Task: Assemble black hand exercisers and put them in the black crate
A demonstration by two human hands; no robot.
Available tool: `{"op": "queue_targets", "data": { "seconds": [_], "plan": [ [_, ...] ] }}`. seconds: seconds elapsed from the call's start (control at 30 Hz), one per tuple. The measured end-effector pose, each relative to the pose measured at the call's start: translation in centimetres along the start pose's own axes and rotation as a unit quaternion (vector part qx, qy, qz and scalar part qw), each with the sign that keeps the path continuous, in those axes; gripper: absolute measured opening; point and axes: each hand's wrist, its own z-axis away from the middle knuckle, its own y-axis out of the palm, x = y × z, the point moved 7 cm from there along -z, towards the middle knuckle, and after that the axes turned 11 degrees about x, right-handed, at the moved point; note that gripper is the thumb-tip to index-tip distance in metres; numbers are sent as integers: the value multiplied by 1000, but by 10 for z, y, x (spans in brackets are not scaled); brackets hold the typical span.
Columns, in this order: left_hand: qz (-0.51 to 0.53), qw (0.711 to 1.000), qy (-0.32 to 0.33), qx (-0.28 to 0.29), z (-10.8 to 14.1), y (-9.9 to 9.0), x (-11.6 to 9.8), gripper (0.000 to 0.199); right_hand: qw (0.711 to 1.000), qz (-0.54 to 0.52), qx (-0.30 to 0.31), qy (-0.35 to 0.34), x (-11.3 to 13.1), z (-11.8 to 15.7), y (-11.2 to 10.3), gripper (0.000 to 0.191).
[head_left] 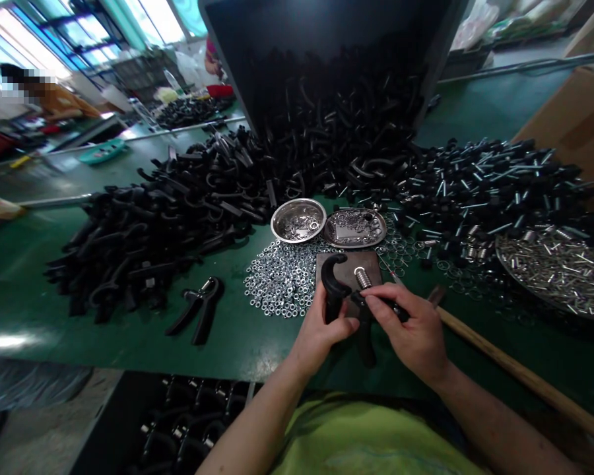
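My left hand (321,326) is closed around a black curved plastic handle (334,284), its hooked end pointing up. My right hand (413,326) pinches a slim dark rod-like part (396,307); its exact kind is partly hidden by the fingers. A silver coil spring (362,277) sits just beyond the right fingertips; I cannot tell if it is attached to the held part. Below the hands a second black handle (365,340) points down toward me. Under all this lies a flat metal block (373,262). An assembled hand gripper (198,307) rests on the green table to the left.
Black handles (178,211) are heaped at left and spill from a tipped dark bin (327,39). Nuts (282,284), a steel bowl (276,227) and a small tray (329,241) stand ahead. Right: bolts with black knobs (485,178), a pan of metal pins (564,270), a wooden-handled hammer (515,369).
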Motion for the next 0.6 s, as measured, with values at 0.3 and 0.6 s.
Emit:
{"op": "queue_targets", "data": {
  "seconds": [0.3, 0.6],
  "plan": [
    [-39, 999, 4, -17, 8, 7, -10, 60, 999, 35, 12, -19, 3, -2, 7, 10],
    [241, 966, -79, 51, -2, 9, 16, 72, 972, 87, 50, -212, 9, -5, 0, 9]
  ]
}}
